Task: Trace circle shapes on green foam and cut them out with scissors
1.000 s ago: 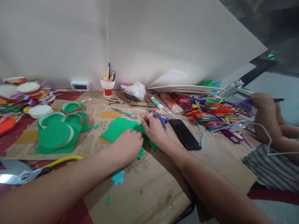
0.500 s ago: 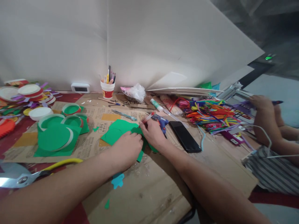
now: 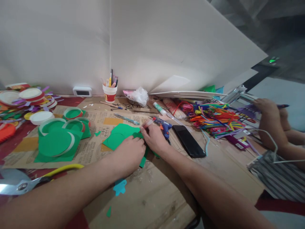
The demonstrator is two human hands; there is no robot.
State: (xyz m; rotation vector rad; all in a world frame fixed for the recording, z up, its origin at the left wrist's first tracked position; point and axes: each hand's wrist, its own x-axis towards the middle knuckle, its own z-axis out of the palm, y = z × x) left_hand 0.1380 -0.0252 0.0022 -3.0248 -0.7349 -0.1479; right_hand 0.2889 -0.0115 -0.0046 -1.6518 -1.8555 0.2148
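A sheet of green paper point(image 3: 122, 128) with a round outline on it lies before me. My left hand point(image 3: 133, 152) presses on its right part, fingers curled in. Against it sits my right hand point(image 3: 153, 136), closed at the paper's edge with its fingertips close together. A pale stick with a red end point(image 3: 150, 121) shows just beyond the right fingers; whether they hold it I cannot tell. A green strip of paper point(image 3: 143, 159) sticks out below both hands. Next to my right hand is a blue glue gun point(image 3: 166, 128).
Green paper with paper rings point(image 3: 57, 143) lies at left, near large scissors point(image 3: 22, 186). A black phone point(image 3: 189, 141), glue stick point(image 3: 159, 108) and pipe cleaners point(image 3: 214, 119) are at right. A pen cup point(image 3: 110, 92) stands behind. Another person's hand point(image 3: 268, 106) is at far right.
Both hands stay at the green paper, with only a slight shift of the right fingers. The view has tilted a little; the other objects lie as before.
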